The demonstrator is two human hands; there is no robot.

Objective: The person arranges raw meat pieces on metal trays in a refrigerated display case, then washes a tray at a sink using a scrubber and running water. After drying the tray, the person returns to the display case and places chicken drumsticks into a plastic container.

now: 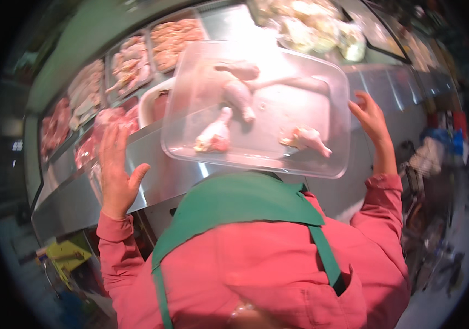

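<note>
A clear plastic tub (pixel 255 164) sits at the counter's front edge before me, with several raw chicken drumsticks inside. One drumstick (pixel 216 133) lies at the near left, another (pixel 306 140) at the near right. The other pieces (pixel 237 96) are grouped farther back, partly washed out by glare. Off the tub's left side, my left hand (pixel 118 177) is raised with fingers up and thumb apart, holding nothing. My right hand (pixel 369 117) is beside the tub's right rim with bent fingers apart; whether its fingertips touch the rim I cannot tell.
Behind and left of the tub are trays of chicken pieces (pixel 129 63), minced or chopped meat (pixel 177 39) and red meat (pixel 55 127). A white tray (pixel 148 103) is partly hidden by the tub. Bagged pale goods (pixel 316 33) lie at the back. A steel edge (pixel 156 160) runs along the front.
</note>
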